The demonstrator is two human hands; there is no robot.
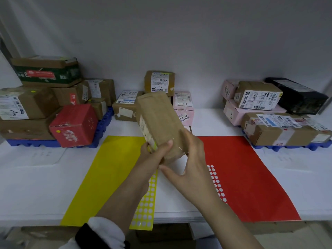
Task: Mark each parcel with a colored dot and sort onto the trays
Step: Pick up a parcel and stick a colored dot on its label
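I hold a brown cardboard parcel (159,119) tilted above the middle of the white table. My left hand (152,155) grips its near lower end, thumb on top. My right hand (190,162) cups the same end from the right and underneath. A yellow dot sheet (145,205) lies below my left forearm, with many dots peeled off. A red dot sheet (242,177) lies to the right, its near-left column of dots peeled off. A blue tray (102,126) at the left carries several parcels, and another blue tray (287,147) at the right carries more.
Unsorted parcels stand against the back wall: a brown one marked 3-2 (159,82), a pink one (183,106) and a brown labelled one (125,106). A red box (73,125) with a yellow dot sits on the left tray. A black parcel (296,94) tops the right stack.
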